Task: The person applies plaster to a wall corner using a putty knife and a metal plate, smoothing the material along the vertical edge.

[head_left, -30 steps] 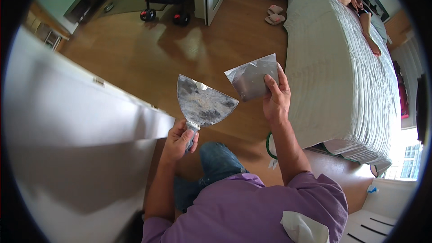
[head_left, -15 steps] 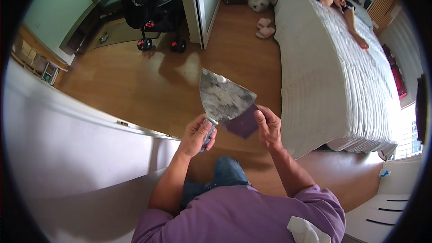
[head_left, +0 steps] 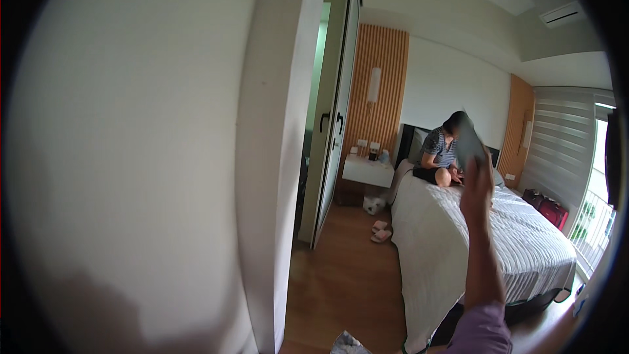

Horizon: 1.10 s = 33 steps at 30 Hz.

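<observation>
My right hand is raised in front of the bed, its fingers closed on a thin dark flat piece. That piece stands up and tapers toward its top; motion blurs it, and its exact kind does not show. At the lower edge, the tip of a putty knife blade shows, smeared with grey and white. The knife's handle lies outside the picture, and so does my left hand. Nearest on the left is a pale wall that ends in a corner edge.
Beyond my right arm is a bed with a white quilted cover, where a person sits. A sliding door stands past the wall corner. Pink slippers and a white bag lie on the wooden floor.
My view has swung up from the floor to the wall and bed. My right hand has risen with the flat piece, away from the putty knife. My left hand has left the picture.
</observation>
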Available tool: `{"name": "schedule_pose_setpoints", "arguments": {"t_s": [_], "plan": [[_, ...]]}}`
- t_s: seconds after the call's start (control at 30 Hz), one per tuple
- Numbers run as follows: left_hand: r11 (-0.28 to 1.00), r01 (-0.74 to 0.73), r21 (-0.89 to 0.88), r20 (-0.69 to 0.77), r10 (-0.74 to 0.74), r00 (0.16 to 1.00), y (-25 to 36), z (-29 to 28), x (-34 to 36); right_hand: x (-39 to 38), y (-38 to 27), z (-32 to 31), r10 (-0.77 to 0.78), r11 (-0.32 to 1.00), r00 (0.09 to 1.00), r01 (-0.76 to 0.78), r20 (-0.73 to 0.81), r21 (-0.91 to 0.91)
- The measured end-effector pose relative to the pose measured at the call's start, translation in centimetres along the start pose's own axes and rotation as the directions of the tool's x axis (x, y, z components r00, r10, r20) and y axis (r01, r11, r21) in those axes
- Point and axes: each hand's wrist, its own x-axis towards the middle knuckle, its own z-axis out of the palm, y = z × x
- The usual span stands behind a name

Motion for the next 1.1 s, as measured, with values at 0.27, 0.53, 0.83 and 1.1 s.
{"name": "schedule_pose_setpoints", "arguments": {"t_s": [0.27,0.53,0.83,1.1], "plan": [[0.994,-0.081,0.070,0.036,0.079,0.996,0.2,1.1,-5.6,23.3,-25.3,8.9,-0.806,0.465,0.592,0.616,-0.016,-0.636],[0.991,-0.049,0.123,0.074,0.040,0.996,-3.1,1.5,-6.6,27.5,-28.6,11.4,-0.693,0.285,0.690,0.526,0.207,-0.801],[0.986,-0.096,0.136,0.105,0.082,0.991,-2.2,1.7,-7.8,28.4,-28.7,14.0,-0.650,0.249,0.716,0.517,0.254,-0.819],[0.994,-0.100,-0.054,0.106,0.105,0.989,-2.4,1.1,-8.6,28.7,-29.0,15.7,-0.624,0.336,0.732,0.568,0.274,-0.751]]}}
